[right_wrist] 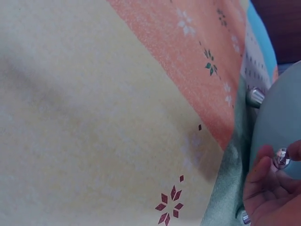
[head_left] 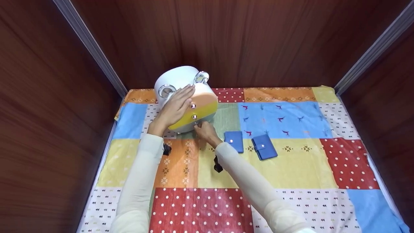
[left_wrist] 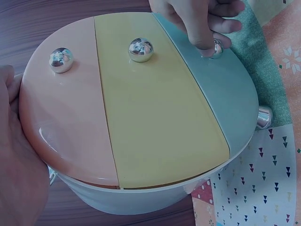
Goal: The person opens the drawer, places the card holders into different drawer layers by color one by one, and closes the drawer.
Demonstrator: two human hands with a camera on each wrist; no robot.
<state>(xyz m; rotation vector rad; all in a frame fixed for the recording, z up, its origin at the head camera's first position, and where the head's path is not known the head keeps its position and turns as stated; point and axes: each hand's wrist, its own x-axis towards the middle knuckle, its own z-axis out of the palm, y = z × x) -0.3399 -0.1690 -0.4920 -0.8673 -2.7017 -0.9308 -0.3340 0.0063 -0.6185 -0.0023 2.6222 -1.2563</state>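
A white oval box [head_left: 177, 76] with silver feet and ring handles stands at the back left of the table. Its front carries a pink drawer [left_wrist: 70, 117], a yellow drawer [left_wrist: 155, 113] and a green drawer [left_wrist: 221, 89], each with a round silver knob. My left hand [head_left: 174, 108] lies with straight fingers against the pink end of the box, steadying contact along its edge. Thumb and finger of my right hand [head_left: 206, 132] pinch the green drawer's knob [right_wrist: 282, 158]. All the drawers look closed.
Two blue snap wallets, one nearer [head_left: 234, 141] and one further right [head_left: 264, 147], lie right of my right hand. A patchwork cloth [head_left: 226, 207] covers the table. Dark wood-look panels [head_left: 258, 38] enclose the back and sides.
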